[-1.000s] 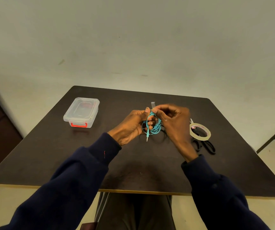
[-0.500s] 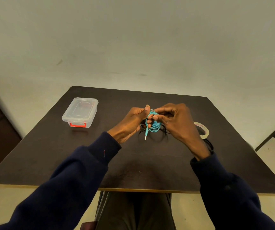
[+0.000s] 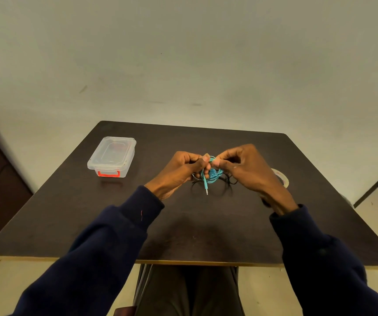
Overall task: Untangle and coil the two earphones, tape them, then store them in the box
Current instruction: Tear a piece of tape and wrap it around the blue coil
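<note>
1. Two hands meet over the middle of the tabletop [image 3: 92, 213]. Your left hand [image 3: 178, 169] and right hand [image 3: 245, 169] both have their fingers curled in, pinching the top of the teal earphone [image 3: 213, 174] between thumb and fingertips.
2. You hold the teal coil raised off the surface, probably so its loops hang together and do not spring apart. Its plug [image 3: 206, 190] dangles straight down from the bundle.
3. Pinching from both sides at one spot suits binding the loops there. Whether a strip of tape already lies under your fingers cannot be told.
4. The black earphone [image 3: 230, 181] lies loose on the tabletop just below the teal one, outside your grip, so it looks to be waiting its turn.
5. The tape roll [image 3: 282, 179] sits near your right hand and partly hidden by it, within easy reach for a strip.
6. The clear box [image 3: 112, 156] with the red latch stands well off to your left with its lid on, so storing has not begun.
</note>
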